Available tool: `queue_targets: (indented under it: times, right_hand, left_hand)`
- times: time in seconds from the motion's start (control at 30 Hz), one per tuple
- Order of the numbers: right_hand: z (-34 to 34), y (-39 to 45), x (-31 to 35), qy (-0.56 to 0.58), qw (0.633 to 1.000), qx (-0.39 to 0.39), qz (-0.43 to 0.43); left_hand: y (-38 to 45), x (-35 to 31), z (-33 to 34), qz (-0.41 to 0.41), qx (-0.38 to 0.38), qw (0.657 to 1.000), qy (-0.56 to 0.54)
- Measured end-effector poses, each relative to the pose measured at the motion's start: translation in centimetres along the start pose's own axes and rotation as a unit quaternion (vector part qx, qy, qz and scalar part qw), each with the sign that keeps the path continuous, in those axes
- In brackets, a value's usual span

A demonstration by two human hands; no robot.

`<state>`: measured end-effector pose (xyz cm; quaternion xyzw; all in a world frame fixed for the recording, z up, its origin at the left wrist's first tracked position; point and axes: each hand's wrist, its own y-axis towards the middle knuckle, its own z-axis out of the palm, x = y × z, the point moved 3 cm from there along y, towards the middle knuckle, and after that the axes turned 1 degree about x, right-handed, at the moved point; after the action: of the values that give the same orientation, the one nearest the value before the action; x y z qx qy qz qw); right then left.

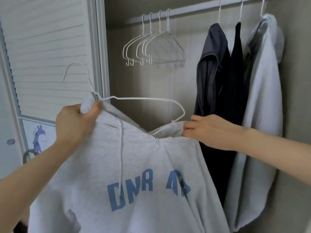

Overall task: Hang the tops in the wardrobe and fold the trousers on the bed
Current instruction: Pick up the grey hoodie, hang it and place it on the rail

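A light grey zip hoodie (134,165) with blue letters hangs in front of me, held up before the open wardrobe. A white wire hanger (148,98) sticks out of its neck, its right end tucked under the collar. My left hand (75,121) grips the hoodie's hood fabric together with the hanger's neck. My right hand (208,130) pinches the hoodie's right collar edge at the hanger's right shoulder. The hanger's hook (75,68) points up and left.
The wardrobe rail (193,8) carries several bare white hangers (151,47) at the middle. At the right hang a dark grey top (210,73), a black top (235,81) and a white-grey hoodie (262,98). A louvred door (50,56) stands at the left.
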<state>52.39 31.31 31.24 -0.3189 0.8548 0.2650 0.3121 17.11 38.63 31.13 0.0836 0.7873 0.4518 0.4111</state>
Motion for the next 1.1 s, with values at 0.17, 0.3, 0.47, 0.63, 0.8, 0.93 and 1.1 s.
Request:
queue_targets:
  times: [0.17, 0.3, 0.47, 0.63, 0.8, 0.93, 1.1]
  right_hand:
    - [1.1, -1.4, 0.9, -0.056, 0.998, 0.014, -0.015]
    - [0.7, -2.0, 0.3, -0.073, 0.997, 0.016, -0.025]
    - [-2.4, 0.5, -0.9, -0.061, 0.997, -0.004, 0.041]
    - [-7.3, 5.7, 2.6, 0.136, 0.968, -0.211, 0.022]
    - [-4.0, 2.0, -1.0, 0.355, 0.908, -0.103, 0.195]
    - [0.0, 0.2, -1.3, 0.451, 0.849, 0.058, 0.27]
    - [1.9, -0.6, -1.9, 0.567, 0.735, 0.052, 0.368]
  left_hand:
    - [-1.3, -0.4, 0.6, 0.009, 0.037, 0.999, 0.033]
    - [-2.3, -1.1, 1.1, 0.249, 0.001, 0.95, 0.187]
    - [-5.0, -2.4, 4.5, 0.343, 0.083, 0.905, 0.238]
    - [-3.1, -2.5, 7.1, 0.029, 0.161, 0.979, 0.121]
    - [0.0, -0.3, 3.0, -0.141, 0.071, 0.983, -0.095]
    - [0.4, -1.1, 2.3, -0.149, 0.064, 0.976, -0.142]
    - [0.0, -2.6, 2.6, -0.118, 0.082, 0.982, -0.121]
